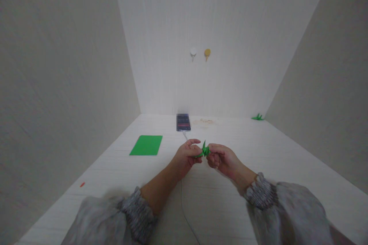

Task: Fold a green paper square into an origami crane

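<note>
A small folded green paper piece, seemingly an origami crane (205, 151), is held between both hands above the white table, with one thin point sticking up. My left hand (188, 154) pinches its left side between thumb and fingers. On its right side, my right hand (220, 156) grips it with thumb and forefinger, the other fingers curled under. Fingertips hide parts of the folds. To the left of my hands lies a flat green square of paper (146, 145).
Behind my hands a phone (183, 122) lies by the back wall, its white cable (184, 208) running forward beneath my arms. A second folded green crane (258, 117) sits in the far right corner. A small red object (82, 184) lies at left. Two hooks, white (193, 51) and yellow (207, 52), are on the wall.
</note>
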Demonstrator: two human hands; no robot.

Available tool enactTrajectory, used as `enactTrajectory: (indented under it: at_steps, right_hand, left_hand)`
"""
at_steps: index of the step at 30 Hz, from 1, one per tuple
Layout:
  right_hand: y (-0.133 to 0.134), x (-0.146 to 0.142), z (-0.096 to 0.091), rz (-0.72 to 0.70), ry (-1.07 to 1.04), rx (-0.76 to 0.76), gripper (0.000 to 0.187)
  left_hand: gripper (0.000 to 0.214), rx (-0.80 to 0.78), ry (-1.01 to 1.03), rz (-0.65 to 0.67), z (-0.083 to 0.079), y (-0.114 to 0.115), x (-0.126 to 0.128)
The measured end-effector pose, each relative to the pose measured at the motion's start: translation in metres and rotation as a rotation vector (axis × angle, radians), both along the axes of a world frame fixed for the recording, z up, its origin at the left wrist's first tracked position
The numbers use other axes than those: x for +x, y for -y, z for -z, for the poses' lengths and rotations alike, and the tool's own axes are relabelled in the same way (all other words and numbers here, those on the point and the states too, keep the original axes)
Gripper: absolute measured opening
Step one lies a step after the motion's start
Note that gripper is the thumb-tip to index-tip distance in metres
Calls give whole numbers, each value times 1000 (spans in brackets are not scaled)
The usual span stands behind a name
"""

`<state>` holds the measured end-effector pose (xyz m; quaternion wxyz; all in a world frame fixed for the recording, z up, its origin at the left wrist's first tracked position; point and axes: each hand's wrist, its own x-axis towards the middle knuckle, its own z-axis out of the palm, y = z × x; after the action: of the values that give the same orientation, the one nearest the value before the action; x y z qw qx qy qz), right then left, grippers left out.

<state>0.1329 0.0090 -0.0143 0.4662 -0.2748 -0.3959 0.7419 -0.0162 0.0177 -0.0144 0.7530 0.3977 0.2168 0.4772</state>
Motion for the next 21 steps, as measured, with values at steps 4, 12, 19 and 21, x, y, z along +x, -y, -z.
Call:
enactTrajectory:
  at_steps: [4, 12, 19, 21]
  right_hand:
    - [0, 0, -1, -20, -30, -6, 15]
    - [0, -1, -2, -51, -54, -35, 15]
    - [0, -2, -2, -4, -70, -2, 18]
    - [0, -1, -2, -19, -58, -18, 23]
  left_hand:
    - [41, 11, 29, 12, 0, -1, 0]
    - [40, 44, 65, 35, 3, -3, -1]
    - [40, 47, 80, -2, -1, -1, -1]
    - [41, 14, 78, -8, -1, -1, -2]
